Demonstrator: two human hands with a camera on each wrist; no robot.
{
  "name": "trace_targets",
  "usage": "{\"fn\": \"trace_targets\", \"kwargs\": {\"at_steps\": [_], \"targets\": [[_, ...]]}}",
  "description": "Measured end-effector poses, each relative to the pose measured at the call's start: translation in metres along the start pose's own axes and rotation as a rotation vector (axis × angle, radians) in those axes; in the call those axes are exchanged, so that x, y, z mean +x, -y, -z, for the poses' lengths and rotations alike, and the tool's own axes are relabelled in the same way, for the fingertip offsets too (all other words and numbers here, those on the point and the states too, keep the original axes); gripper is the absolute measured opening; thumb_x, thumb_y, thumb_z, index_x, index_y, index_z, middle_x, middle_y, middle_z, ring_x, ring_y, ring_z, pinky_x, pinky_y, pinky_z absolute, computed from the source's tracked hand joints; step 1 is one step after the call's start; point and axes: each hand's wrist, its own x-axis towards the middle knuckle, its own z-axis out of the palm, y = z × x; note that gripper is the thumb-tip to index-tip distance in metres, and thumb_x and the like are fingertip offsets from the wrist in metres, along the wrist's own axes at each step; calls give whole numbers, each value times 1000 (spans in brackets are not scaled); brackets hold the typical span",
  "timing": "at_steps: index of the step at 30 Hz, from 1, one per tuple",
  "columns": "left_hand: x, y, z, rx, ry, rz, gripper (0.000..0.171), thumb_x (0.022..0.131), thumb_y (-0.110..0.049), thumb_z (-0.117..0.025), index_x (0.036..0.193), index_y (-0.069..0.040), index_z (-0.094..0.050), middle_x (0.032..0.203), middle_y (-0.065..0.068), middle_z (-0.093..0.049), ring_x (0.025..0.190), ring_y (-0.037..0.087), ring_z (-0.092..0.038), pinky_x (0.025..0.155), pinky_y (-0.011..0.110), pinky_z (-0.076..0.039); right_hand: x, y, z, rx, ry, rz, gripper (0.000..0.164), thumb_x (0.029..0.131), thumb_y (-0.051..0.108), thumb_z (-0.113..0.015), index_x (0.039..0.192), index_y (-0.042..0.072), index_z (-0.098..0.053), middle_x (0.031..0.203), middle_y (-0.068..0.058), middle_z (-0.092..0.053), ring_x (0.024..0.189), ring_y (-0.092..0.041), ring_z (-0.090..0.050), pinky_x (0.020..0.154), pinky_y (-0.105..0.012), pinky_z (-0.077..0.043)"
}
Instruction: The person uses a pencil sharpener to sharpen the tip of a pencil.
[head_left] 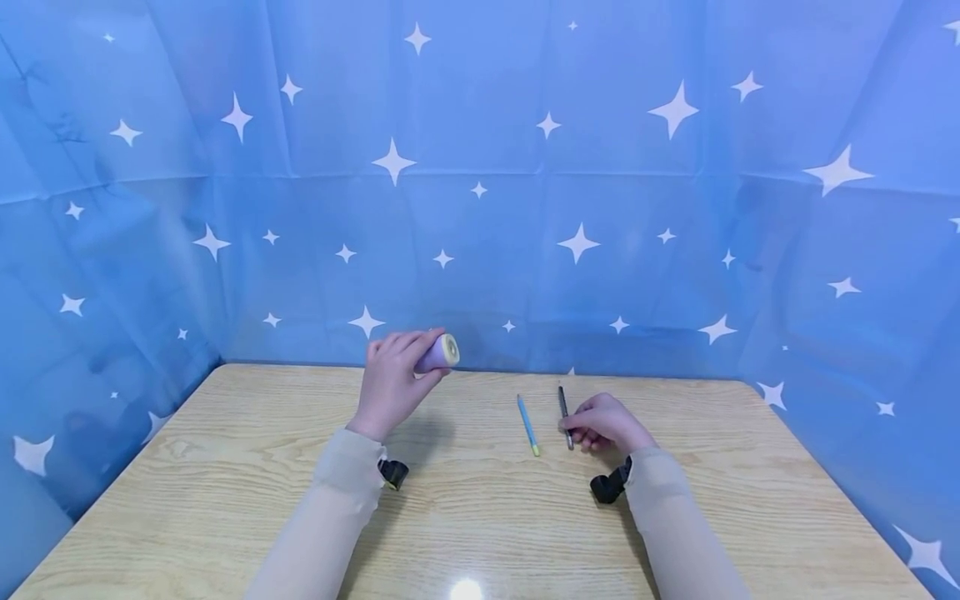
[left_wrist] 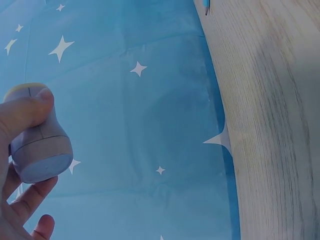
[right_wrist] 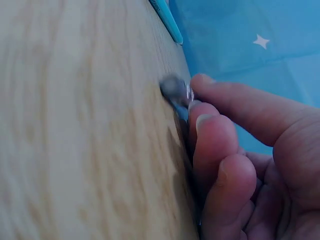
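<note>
High over the back of the table, my left hand (head_left: 392, 379) grips a lilac pencil sharpener (head_left: 431, 357), a waisted cylinder held tilted, its pale yellow end with a small hole facing right. The left wrist view shows the thumb across the upper part of the sharpener (left_wrist: 42, 145) and fingers below its flat base. My right hand (head_left: 606, 422) pinches a black pencil (head_left: 564, 408) between thumb and fingers, low over the table. Its rounded end with a silver band (right_wrist: 175, 89) pokes out near the fingertips. Left of it lies a blue pencil (head_left: 527, 425) with a yellow end.
The wood-grain table (head_left: 480, 533) spans the front. A blue cloth (head_left: 487, 275) with white stars hangs behind it and along both sides. Each wrist carries a small black camera (head_left: 609, 485).
</note>
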Motion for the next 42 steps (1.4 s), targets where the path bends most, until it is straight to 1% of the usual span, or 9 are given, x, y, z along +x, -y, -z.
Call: {"fn": "trace_targets", "kwargs": {"at_steps": [6,10,13,20,25,28,31,35,42], "targets": [[1,-1,0,-10,8,5,54,76,-19,-84,127,-17,-66,116,3,-68,107,23,-58,89,45,-34,-1,1,0,11,-12,0,18,88,16,-70,84,-1,-65,59,-6,-58,44,-9,-49,44,-23,-41],[0,0,1,-15,8,12,54,77,-20,-83,128,-18,-65,116,2,-68,107,23,-57,89,45,-34,-1,2,0,46,-7,0,22,89,19,-70,87,-2,-66,63,-7,-60,48,-10,-54,47,-25,-47],[-2,1,2,-14,13,23,54,77,-21,-83,129,-20,-65,116,2,-67,108,23,-57,90,45,-34,-3,5,-1,66,-7,28,25,90,20,-69,93,-4,-66,68,-8,-61,54,-13,-57,52,-28,-51],[-5,1,8,-10,21,31,55,78,-21,-82,130,-20,-64,117,2,-67,108,23,-57,90,45,-34,-5,31,-15,-58,-81,106,31,90,27,-69,102,-1,-70,70,-4,-57,57,-18,-43,57,-32,-39],[-4,0,10,-15,16,34,55,78,-21,-82,130,-19,-64,117,2,-67,108,23,-57,91,45,-34,-1,50,-32,5,-50,111,30,89,22,-70,106,-2,-70,77,-11,-64,60,-17,-52,60,-32,-44],[-4,-1,11,-24,12,40,55,78,-20,-82,129,-18,-64,117,2,-67,108,24,-57,91,46,-34,3,56,-40,6,-67,110,30,88,18,-71,107,-4,-68,82,-15,-68,66,-19,-63,62,-33,-52],[-4,-1,11,-29,8,38,55,77,-20,-82,129,-18,-64,117,2,-67,107,24,-58,91,46,-34,6,60,-47,-51,-99,102,26,86,14,-72,102,-6,-68,81,-15,-69,69,-22,-67,63,-35,-55],[-3,-3,9,-31,9,29,54,78,-20,-82,129,-18,-64,117,2,-67,107,24,-57,90,45,-34,8,60,-54,-135,-128,64,17,83,12,-74,85,-4,-70,73,-14,-68,64,-22,-66,63,-35,-56],[1,-5,7,-37,-14,10,55,77,-19,-83,129,-17,-64,116,3,-67,108,24,-58,90,46,-34,12,56,-60,-191,-141,15,19,77,12,-79,68,0,-68,61,-11,-64,51,-19,-61,53,-32,-54]]}}
